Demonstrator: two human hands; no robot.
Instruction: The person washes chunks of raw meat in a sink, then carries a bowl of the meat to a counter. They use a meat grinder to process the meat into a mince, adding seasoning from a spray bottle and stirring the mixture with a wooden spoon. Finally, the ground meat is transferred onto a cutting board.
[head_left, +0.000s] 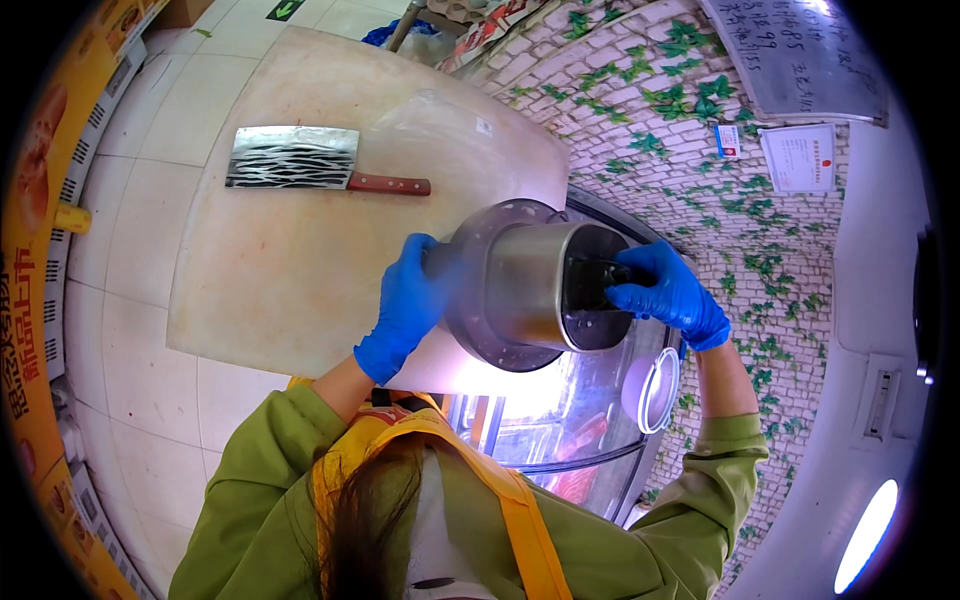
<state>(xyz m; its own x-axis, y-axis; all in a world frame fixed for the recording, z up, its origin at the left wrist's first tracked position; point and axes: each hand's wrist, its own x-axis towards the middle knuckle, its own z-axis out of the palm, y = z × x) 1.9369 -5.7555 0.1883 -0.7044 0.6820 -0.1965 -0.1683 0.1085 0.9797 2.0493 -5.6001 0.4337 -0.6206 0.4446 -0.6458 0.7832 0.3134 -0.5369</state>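
Observation:
A machine with a steel hopper (525, 285), a black top (596, 240) and a wide round dark housing (469, 307) stands over the right part of a large, worn cutting board (285, 285). My right hand (664, 292), in a blue glove, is curled around the black handle (592, 281) on the top. At the housing's left side my left hand (409, 300), gloved too, closes on a dark side grip (441, 264); motion blur hides its finger ends. A cleaver (292, 157) with a red handle lies flat on the board, beyond my left hand.
Clear plastic film (442, 131) lies at the board's far side. To the right, a round plastic tub (649, 390) stands near a glass display case (547, 420). An ivy-patterned brick wall covering (765, 277) borders the right; floor tiles (142, 225) run along the left.

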